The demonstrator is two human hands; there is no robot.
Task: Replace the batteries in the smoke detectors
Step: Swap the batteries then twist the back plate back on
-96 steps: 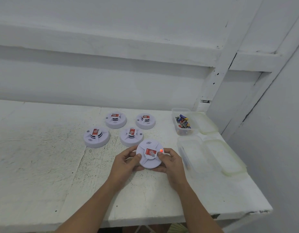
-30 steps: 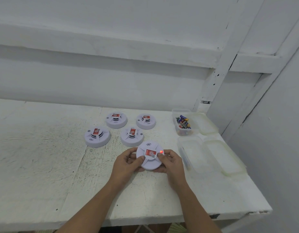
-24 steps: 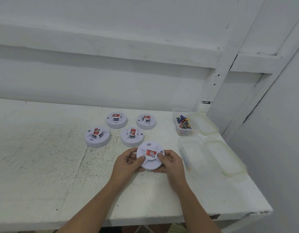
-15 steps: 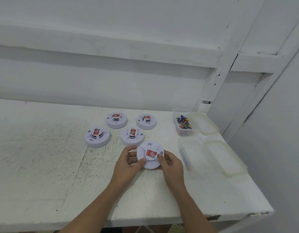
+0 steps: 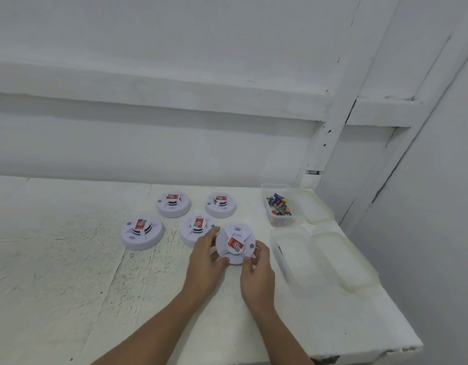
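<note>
A smoke detector (image 5: 235, 246) is gripped by its rim near the table (image 5: 69, 272) centre, left hand (image 5: 205, 262) closed at its nine o'clock edge, right hand (image 5: 256, 270) at four. It is judged light, rigid, smooth plastic; the rim is best held.

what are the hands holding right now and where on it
Both hands, left hand and right hand, grip one round white smoke detector by its outer rim, on opposite sides.

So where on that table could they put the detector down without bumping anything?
The table is bare left of the hands, below the leftmost detector, and along its near edge. It is crowded behind the held detector and right, by the clear containers.
</note>
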